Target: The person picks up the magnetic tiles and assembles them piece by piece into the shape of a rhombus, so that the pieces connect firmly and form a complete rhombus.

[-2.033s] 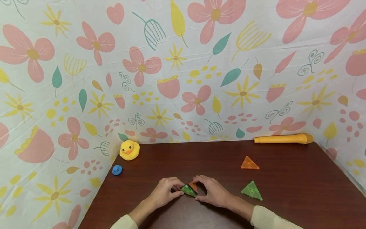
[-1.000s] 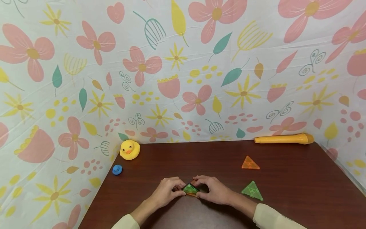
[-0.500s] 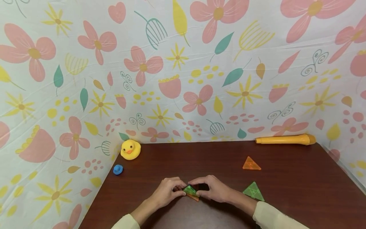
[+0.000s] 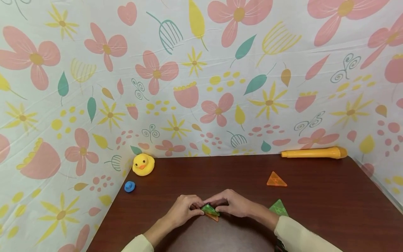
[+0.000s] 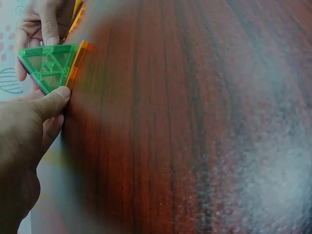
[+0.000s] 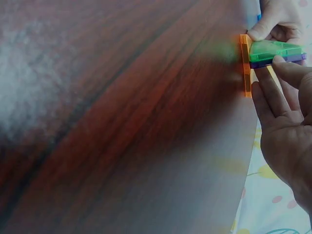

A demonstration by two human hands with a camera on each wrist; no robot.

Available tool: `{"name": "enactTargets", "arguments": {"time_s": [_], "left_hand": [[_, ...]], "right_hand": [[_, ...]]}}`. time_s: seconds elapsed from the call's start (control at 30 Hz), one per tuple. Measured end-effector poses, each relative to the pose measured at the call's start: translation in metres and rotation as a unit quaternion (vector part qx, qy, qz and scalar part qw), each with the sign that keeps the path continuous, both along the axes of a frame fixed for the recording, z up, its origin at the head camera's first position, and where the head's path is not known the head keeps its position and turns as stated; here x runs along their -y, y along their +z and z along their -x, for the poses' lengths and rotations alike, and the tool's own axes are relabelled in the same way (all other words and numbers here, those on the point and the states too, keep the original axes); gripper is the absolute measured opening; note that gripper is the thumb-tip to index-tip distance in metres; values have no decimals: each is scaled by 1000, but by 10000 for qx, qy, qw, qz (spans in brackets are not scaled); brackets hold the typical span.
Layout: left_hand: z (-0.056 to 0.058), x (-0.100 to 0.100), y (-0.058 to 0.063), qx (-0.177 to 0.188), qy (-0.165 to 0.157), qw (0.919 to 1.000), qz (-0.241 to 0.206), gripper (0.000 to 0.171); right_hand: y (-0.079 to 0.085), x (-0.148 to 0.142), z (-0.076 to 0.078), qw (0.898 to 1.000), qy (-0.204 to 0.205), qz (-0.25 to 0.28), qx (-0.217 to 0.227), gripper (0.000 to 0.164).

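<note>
A green translucent triangular magnetic tile [image 4: 210, 210] leans upright near the table's front middle, an orange triangular tile [image 5: 78, 63] lying flat along its bottom edge. Behind the green one, a purple tile [image 6: 292, 59] shows as a strip. My left hand [image 4: 184, 210] pinches the left corner of this small tile group, thumb on the lower green corner. From the other side my right hand [image 4: 236, 204] holds it, thumb at the green tile's edge. Its other fingers reach behind, over the top, and are partly hidden.
To the right lie a loose orange triangle [image 4: 276, 179] and a loose green triangle [image 4: 278, 208], the latter partly covered by the right forearm. A yellow toy microphone [image 4: 313, 153] lies at the back right. A yellow rubber duck [image 4: 143, 165] and small blue duck [image 4: 129, 186] sit at left.
The green tile has turned to face the front more, and the flat orange tile now shows below it. My right fingers have shifted left over the top; the left hand stays nearly still.
</note>
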State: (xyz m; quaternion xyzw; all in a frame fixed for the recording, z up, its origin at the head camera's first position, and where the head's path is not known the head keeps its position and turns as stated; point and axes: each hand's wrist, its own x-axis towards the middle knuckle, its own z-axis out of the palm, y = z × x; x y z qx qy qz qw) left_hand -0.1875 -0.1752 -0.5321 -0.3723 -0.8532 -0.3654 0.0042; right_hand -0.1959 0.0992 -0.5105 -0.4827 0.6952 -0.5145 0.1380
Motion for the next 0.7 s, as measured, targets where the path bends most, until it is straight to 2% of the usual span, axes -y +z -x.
{"name": "enactTargets", "arguments": {"time_s": [0.13, 0.23, 0.47, 0.57, 0.7], "left_hand": [[0, 1, 0, 128, 88, 9999, -27, 26], [0, 2, -1, 154, 138, 9998, -70, 30], [-2, 2, -3, 281, 156, 9994, -120, 24], [-4, 2, -4, 215, 190, 9995, -143, 24], [-9, 1, -6, -81, 317, 9995, -48, 27]], "right_hand": [[0, 0, 2, 9999, 107, -6, 87, 43], [1, 0, 2, 9998, 22, -141, 169, 42], [0, 1, 0, 9981, -148, -299, 524, 41], [-1, 1, -1, 9975, -154, -239, 649, 42], [-3, 2, -3, 9972, -194, -203, 698, 42]]}}
